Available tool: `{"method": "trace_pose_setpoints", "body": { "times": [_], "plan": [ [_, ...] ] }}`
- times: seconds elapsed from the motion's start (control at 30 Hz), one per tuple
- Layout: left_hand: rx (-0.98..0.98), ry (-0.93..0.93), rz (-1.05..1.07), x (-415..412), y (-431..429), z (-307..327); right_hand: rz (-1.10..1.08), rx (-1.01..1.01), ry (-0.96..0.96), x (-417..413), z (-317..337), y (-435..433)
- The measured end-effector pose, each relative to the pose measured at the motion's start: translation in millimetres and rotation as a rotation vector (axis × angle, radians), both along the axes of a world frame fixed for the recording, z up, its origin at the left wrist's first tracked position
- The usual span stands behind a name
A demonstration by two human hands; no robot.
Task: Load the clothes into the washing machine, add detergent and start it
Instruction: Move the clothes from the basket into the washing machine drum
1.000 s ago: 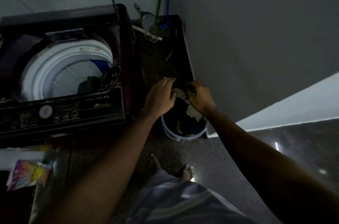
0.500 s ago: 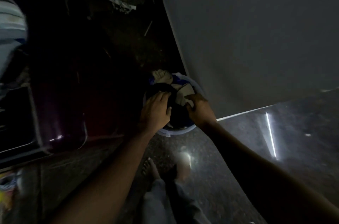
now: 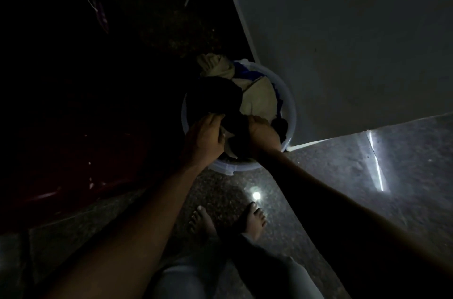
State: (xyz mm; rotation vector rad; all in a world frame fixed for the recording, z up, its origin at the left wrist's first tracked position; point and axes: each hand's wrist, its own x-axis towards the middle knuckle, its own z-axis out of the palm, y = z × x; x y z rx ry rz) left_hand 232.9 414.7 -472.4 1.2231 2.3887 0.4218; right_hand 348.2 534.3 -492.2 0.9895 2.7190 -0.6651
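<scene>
Wall (image 3: 343, 41) and dim floor (image 3: 318, 176) frame a pale bucket (image 3: 290, 112) heaped with clothes (image 3: 257, 100), standing against the wall's base. Left hand (image 3: 204, 138) and right hand (image 3: 263, 133) reach in, fingers curled around dark cloth. Poor light and tangled garments could let pieces drop on lifting, I judge.

Left hand (image 3: 204, 138) and right hand (image 3: 263, 135) clutch dark cloth (image 3: 215, 100) in bucket (image 3: 290, 112).

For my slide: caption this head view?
Both hands grip dark clothes in a bucket.
</scene>
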Motion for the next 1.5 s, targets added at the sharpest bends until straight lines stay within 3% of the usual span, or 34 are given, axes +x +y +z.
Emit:
{"method": "trace_pose_setpoints", "body": {
  "times": [0.27,0.53,0.77,0.97,1.2,1.5],
  "plan": [
    [0.001,-0.036,0.033,11.8,-11.0,43.8,-0.303,-0.06,0.238,17.9,70.3,-2.1],
    [0.028,-0.141,0.125,15.6,-1.5,127.0,-0.31,-0.067,0.5,13.2,174.1,-2.5],
    [0.226,-0.366,0.296,20.5,-1.3,197.3,-0.355,-0.255,0.741,2.6,260.2,-2.6],
    [0.423,-0.482,0.352,23.6,-3.0,261.5,-0.337,-0.323,0.784,3.3,319.2,-12.3],
    [0.44,-0.472,0.389,13.6,3.9,335.7,-0.313,-0.383,0.848,-7.2,395.3,-6.2],
    [0.608,-0.266,0.384,-6.1,17.4,437.0,-0.285,-0.791,0.998,-9.5,491.2,-0.4]
  ]
}}
